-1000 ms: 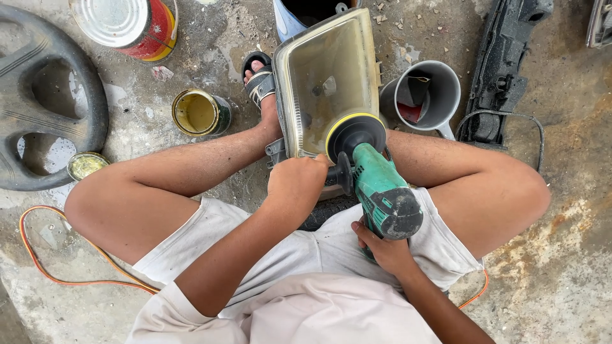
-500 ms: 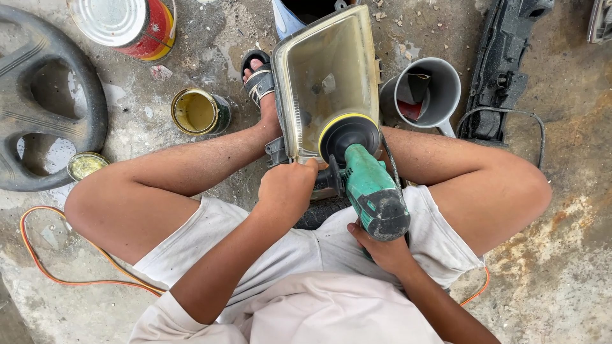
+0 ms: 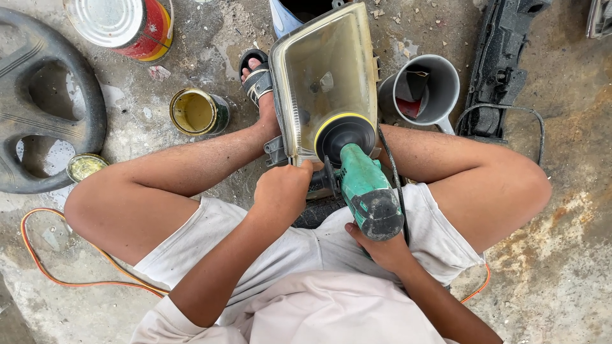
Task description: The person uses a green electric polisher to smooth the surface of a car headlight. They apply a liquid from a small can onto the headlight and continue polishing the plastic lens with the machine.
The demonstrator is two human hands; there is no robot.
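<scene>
Now the right hand (image 3: 382,245) is gripping the rear body of the green polisher (image 3: 366,194) near the lap, and the left hand (image 3: 284,191) is clenching its side handle. Its black pad is pressing on the headlight (image 3: 322,70), which is standing tilted between the legs at upper centre. I judge the lens stiff but scratchable and slippery, so holding its lower edge frame is safest. Compared with earlier, the pad is sitting a little lower.

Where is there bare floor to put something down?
Bare concrete lies at the right, beyond the right knee and below the black car part. A smaller patch sits between the red can and the headlight. The left side is crowded with tins, wheel cover, orange cable.
</scene>
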